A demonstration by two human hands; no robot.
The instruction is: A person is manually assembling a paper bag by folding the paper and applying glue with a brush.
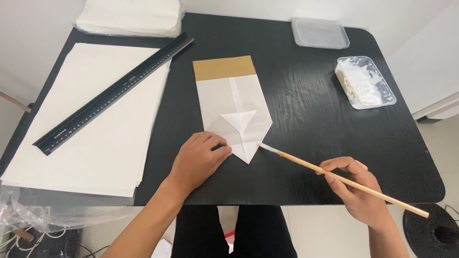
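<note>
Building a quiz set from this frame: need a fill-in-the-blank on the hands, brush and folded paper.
1. The right hand holds a thin wooden ____ with a white tip.
2. The left hand presses on the folded white paper bag with a ____ strip at its far end.
3. A long black ruler lies across the stack of ____ sheets.

Missing words: brush; brown; white

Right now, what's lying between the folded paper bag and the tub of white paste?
Nothing: the head view shows only bare black table between the folded paper bag and the tub of white paste.
</note>
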